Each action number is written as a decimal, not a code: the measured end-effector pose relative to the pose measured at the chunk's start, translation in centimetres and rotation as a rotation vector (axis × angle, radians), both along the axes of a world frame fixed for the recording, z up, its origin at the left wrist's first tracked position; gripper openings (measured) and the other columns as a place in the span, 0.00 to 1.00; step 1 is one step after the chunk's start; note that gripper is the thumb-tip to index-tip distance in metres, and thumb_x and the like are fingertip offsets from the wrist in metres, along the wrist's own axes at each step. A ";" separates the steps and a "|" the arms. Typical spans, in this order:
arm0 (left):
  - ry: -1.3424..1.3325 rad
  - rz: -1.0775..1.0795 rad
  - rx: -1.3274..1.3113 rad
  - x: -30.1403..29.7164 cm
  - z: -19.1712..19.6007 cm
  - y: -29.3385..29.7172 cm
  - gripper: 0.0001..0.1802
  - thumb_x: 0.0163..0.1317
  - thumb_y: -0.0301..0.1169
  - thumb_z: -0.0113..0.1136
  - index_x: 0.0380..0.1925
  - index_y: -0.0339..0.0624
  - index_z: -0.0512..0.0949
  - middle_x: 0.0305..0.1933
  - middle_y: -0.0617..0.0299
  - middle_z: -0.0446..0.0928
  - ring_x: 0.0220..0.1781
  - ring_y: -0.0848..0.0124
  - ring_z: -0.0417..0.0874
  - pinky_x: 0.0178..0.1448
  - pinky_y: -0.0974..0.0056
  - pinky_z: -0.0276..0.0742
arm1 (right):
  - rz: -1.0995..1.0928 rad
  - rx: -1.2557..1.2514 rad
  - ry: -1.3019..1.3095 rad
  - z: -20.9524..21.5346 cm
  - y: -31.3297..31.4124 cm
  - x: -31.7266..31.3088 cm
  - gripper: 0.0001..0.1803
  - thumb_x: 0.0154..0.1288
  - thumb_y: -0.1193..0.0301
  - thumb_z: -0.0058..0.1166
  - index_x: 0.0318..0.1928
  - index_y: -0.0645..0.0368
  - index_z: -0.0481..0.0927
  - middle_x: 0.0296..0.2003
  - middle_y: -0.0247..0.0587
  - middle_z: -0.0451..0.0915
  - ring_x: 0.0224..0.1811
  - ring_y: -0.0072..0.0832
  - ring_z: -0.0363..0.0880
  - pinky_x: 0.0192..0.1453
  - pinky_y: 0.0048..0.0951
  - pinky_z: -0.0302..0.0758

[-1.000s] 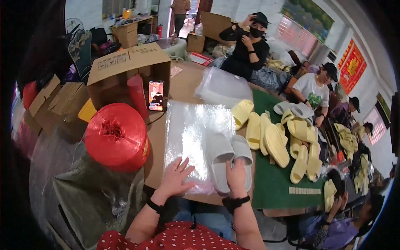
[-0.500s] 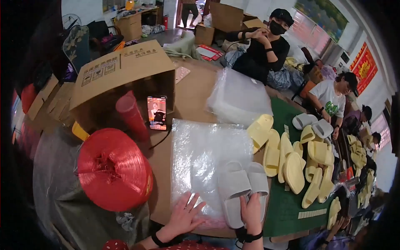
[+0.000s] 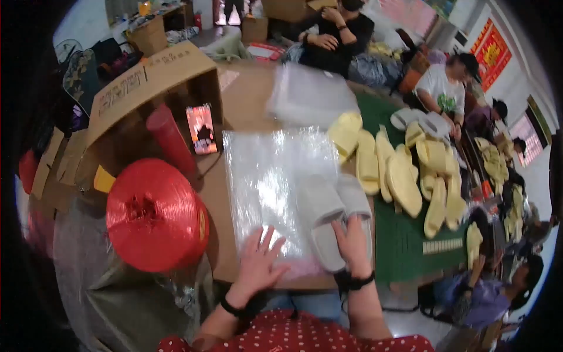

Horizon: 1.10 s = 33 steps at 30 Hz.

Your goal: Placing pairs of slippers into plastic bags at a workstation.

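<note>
A pair of light grey slippers (image 3: pixel 321 202) lies side by side on the right part of a stack of clear plastic bags (image 3: pixel 258 176), toes away from me. My right hand (image 3: pixel 353 246) is at their heel end, its thumb by the left slipper and its fingers over the right one. It appears to grip their inner edges; the fingertips are partly blurred. On the lower left of the bags my left hand (image 3: pixel 258 261) rests flat, fingers spread, holding nothing.
Yellow slippers (image 3: pixel 404 185) crowd the green mat (image 3: pixel 399 252) on the right, with grey ones (image 3: pixel 434 124) behind. A big red twine roll (image 3: pixel 155 214), an open carton (image 3: pixel 158 76), a red tube (image 3: pixel 170 138) and a phone (image 3: pixel 203 129) stand left. More bags (image 3: pixel 314 94) lie at the back.
The whole view has shifted, so the table and my hands sit higher in it. Both hands keep nearly the same place on the bags and slippers. The person opposite has lowered one hand.
</note>
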State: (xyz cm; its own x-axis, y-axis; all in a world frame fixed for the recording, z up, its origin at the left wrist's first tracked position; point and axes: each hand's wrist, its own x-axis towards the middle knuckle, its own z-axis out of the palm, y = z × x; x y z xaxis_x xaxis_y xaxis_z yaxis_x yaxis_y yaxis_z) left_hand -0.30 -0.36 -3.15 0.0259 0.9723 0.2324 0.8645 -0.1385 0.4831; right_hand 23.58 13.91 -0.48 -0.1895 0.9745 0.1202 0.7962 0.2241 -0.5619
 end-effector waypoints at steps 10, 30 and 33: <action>-0.439 0.063 0.451 0.8 5.7 -3.4 0.24 0.51 0.32 0.71 0.51 0.41 0.81 0.63 0.52 0.75 0.66 0.50 0.73 0.69 0.53 0.69 | -0.076 0.089 0.727 6.2 -3.0 0.0 0.22 0.67 0.68 0.59 0.57 0.66 0.73 0.40 0.37 0.75 0.36 0.26 0.73 0.41 0.24 0.71; -1.294 -0.230 -0.556 14.5 7.5 -11.7 0.17 0.69 0.40 0.61 0.39 0.34 0.79 0.36 0.63 0.80 0.37 0.77 0.80 0.45 0.67 0.79 | -0.032 0.855 0.863 10.4 -10.1 0.1 0.05 0.64 0.79 0.59 0.38 0.58 0.78 0.30 0.30 0.73 0.26 0.17 0.67 0.28 0.20 0.64; -1.324 -0.222 -0.601 14.3 6.7 -11.2 0.18 0.69 0.41 0.62 0.37 0.34 0.78 0.35 0.63 0.79 0.37 0.76 0.81 0.46 0.66 0.79 | 0.186 1.172 0.627 9.8 -9.4 -0.1 0.06 0.63 0.81 0.59 0.38 0.58 0.78 0.28 0.29 0.72 0.26 0.17 0.67 0.27 0.20 0.63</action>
State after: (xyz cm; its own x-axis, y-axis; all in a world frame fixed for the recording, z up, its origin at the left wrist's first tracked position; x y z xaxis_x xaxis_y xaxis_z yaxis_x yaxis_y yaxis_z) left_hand 14.04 -11.59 3.58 0.2790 0.9339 -0.2237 -0.2563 0.2969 0.9199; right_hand 23.46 4.48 9.31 0.0870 0.2036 0.9752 0.3823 0.8971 -0.2214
